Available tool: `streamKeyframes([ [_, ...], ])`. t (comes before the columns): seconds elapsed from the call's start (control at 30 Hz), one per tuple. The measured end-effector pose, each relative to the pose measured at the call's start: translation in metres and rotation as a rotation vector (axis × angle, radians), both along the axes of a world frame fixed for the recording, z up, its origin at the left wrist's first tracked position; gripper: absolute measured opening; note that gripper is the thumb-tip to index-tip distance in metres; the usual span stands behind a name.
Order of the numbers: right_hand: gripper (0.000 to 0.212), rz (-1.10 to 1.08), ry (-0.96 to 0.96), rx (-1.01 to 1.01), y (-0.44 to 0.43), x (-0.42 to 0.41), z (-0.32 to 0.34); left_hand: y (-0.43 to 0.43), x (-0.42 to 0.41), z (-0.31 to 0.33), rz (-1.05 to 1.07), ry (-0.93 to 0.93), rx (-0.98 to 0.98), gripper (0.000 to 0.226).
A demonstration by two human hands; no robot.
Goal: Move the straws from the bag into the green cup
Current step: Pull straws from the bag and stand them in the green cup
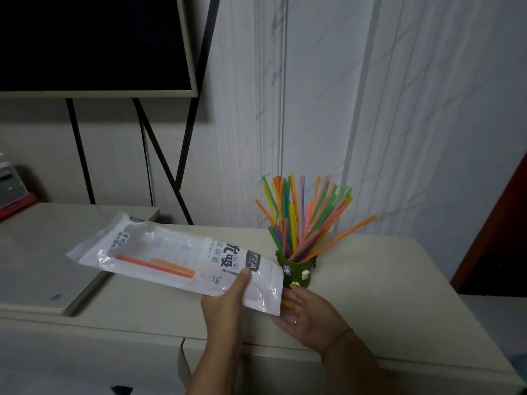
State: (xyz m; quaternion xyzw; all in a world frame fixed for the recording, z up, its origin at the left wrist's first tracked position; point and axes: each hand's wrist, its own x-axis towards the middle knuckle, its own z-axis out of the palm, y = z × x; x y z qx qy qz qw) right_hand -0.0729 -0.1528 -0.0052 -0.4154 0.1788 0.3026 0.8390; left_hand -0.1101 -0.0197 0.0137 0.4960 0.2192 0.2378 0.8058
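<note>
A clear plastic straw bag (176,256) with printed lettering lies tilted above the cabinet top, its open end toward the right. My left hand (228,297) pinches it near that opening, thumb on top. Two straws (159,266), red and orange, remain inside near the lower edge. My right hand (305,312) is at the bag's mouth, fingers on an orange straw end (288,304) that sticks out below the bag. The green cup (296,272), decorated with small charms, stands just behind my right hand. It holds several coloured straws (302,215) that fan upward.
A cream cabinet top (385,280) carries everything. A flat white device (42,269) lies at the left. A dark screen (94,44) on black legs stands behind it. The white wall is close behind the cup, and a dark doorway (502,238) is at the right.
</note>
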Motion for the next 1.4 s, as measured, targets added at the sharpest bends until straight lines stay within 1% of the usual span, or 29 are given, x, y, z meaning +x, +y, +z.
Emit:
streamKeyframes([
  [0.17,0.022,0.072,0.005,-0.038,0.013,-0.003,0.008,-0.002,-0.004,0.001,-0.032,-0.014,0.187,0.033],
  [0.37,0.017,0.044,0.038,-0.091,0.014,-0.001,0.006,0.0,-0.002,-0.005,-0.11,-0.006,0.274,0.038],
  [0.5,0.016,0.026,0.037,-0.086,0.011,-0.002,0.007,0.003,0.0,-0.013,-0.116,0.037,0.268,0.045],
  [0.63,0.014,-0.018,0.027,-0.082,0.009,0.002,0.006,0.004,-0.001,-0.016,-0.1,0.045,0.237,0.044],
  [0.87,0.016,-0.045,-0.046,-0.016,0.01,0.002,0.009,0.004,0.002,-0.017,-0.11,0.035,0.284,0.048],
  [0.93,0.018,-0.052,-0.068,-0.002,0.011,0.004,0.01,0.005,0.003,-0.019,-0.107,0.048,0.289,0.045],
  [1.03,0.013,-0.05,-0.087,-0.016,0.011,0.004,0.012,0.007,0.004,-0.02,-0.108,0.066,0.283,0.042],
  [1.23,0.016,0.015,-0.105,-0.092,0.011,0.005,0.01,0.008,0.001,-0.017,-0.106,0.061,0.292,0.046],
  [1.33,0.015,0.088,-0.128,-0.132,0.009,0.004,0.011,0.008,0.0,-0.016,-0.103,0.054,0.304,0.036],
  [1.4,0.014,0.133,-0.165,-0.134,0.007,0.003,0.013,0.009,-0.001,-0.016,-0.102,0.055,0.306,0.036],
])
